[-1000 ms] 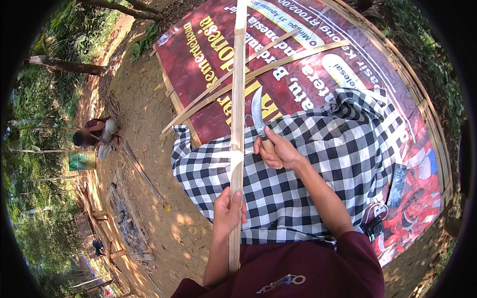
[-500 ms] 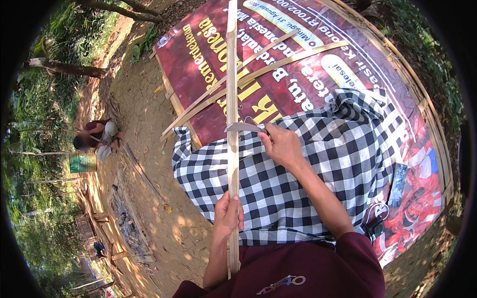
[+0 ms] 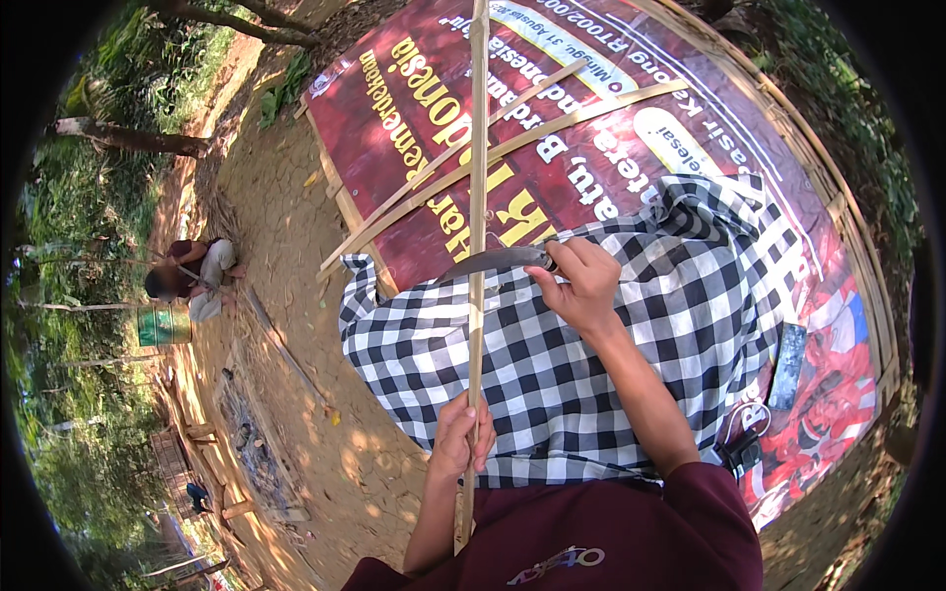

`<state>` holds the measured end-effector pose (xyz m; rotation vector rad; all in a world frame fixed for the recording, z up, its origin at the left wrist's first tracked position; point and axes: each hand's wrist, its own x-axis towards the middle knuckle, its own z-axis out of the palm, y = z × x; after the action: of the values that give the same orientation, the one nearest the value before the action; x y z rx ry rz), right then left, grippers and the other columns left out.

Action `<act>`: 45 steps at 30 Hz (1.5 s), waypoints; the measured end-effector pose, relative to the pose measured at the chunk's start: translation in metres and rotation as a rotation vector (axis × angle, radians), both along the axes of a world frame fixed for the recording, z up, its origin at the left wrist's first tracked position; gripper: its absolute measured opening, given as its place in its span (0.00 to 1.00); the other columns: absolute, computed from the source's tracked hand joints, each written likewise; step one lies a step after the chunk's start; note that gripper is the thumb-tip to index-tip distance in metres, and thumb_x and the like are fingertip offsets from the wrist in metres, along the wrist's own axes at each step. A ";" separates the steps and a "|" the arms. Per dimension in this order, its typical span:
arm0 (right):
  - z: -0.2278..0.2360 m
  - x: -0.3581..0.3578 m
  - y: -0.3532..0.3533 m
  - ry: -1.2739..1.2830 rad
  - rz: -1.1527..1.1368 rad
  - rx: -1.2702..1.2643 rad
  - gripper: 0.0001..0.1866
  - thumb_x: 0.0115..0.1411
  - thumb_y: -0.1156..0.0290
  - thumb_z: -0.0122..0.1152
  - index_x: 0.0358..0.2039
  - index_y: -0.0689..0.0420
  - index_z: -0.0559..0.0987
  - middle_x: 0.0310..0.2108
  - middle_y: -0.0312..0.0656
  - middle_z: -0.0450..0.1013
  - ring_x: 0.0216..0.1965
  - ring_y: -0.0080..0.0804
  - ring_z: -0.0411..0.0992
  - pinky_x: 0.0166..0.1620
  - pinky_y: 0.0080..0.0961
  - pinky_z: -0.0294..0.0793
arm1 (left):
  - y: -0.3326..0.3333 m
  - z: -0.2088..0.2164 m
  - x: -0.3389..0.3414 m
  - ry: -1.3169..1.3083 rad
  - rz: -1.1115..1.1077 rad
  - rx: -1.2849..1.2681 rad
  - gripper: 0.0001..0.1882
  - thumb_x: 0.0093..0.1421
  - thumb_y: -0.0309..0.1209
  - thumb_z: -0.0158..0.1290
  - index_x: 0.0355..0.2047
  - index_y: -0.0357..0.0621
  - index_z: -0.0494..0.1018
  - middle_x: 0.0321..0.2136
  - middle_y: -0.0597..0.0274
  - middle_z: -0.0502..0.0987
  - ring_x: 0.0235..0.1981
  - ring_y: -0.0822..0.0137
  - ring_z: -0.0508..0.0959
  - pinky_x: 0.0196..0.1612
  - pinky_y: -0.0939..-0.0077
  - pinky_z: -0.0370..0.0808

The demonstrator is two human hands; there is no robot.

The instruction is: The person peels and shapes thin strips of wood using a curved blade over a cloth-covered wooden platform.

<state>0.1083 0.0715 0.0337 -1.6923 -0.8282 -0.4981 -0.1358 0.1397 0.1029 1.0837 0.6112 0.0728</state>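
A long, pale bamboo strip (image 3: 478, 187) runs from near my body away across the banner. My left hand (image 3: 461, 438) is closed around its near part. In my right hand (image 3: 583, 283) is the handle of a knife with a curved grey blade (image 3: 496, 261). The blade lies crosswise over the strip, its tip reaching past the strip's left side. Beneath both hands a black-and-white checked cloth (image 3: 562, 374) is spread out. Small curled shavings show on the strip and cloth near the blade.
Thin bamboo strips (image 3: 591, 110) lie across the dark red printed banner (image 3: 374, 118), which has a bamboo edge. A grey flat block (image 3: 787, 366) sits at right. Another person (image 3: 197, 271) squats on the dirt ground at left, near a green drum (image 3: 164, 326) and a pole (image 3: 286, 347).
The bamboo strip has shifted slightly right and turned narrower side up. My right hand and knife have moved right, with more blade now across the strip. My left hand has moved slightly right too.
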 end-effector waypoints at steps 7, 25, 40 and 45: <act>0.009 0.002 -0.005 -0.027 -0.015 0.028 0.17 0.50 0.53 0.69 0.24 0.55 0.78 0.14 0.33 0.64 0.15 0.31 0.64 0.20 0.26 0.61 | 0.001 0.000 0.000 -0.067 -0.021 -0.030 0.17 0.66 0.41 0.42 0.27 0.40 0.60 0.07 0.63 0.60 0.02 0.74 0.57 0.04 0.83 0.57; -0.002 -0.028 0.007 0.264 0.399 -0.128 0.17 0.61 0.58 0.58 0.24 0.58 0.69 0.15 0.45 0.67 0.16 0.45 0.69 0.20 0.37 0.65 | 0.003 0.015 -0.011 0.073 -0.038 0.408 0.22 0.70 0.48 0.39 0.27 0.43 0.60 0.08 0.68 0.58 0.04 0.79 0.56 0.08 0.85 0.55; -0.004 -0.016 0.022 0.250 0.302 -0.217 0.17 0.61 0.55 0.58 0.26 0.56 0.72 0.13 0.42 0.68 0.16 0.46 0.71 0.19 0.37 0.68 | -0.002 0.019 -0.014 0.183 -0.010 0.319 0.22 0.70 0.47 0.39 0.25 0.44 0.59 0.08 0.69 0.58 0.03 0.79 0.56 0.07 0.86 0.55; -0.012 0.001 0.024 0.354 0.246 -0.286 0.18 0.61 0.55 0.58 0.25 0.56 0.70 0.15 0.42 0.69 0.16 0.46 0.71 0.19 0.39 0.67 | -0.005 0.021 -0.013 0.202 -0.009 0.334 0.22 0.70 0.48 0.40 0.24 0.45 0.59 0.08 0.69 0.58 0.03 0.78 0.56 0.07 0.86 0.54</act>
<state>0.1096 0.0954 0.0217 -1.8345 -0.8572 0.0943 -0.1491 0.1348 0.1238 1.4286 0.7946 0.0589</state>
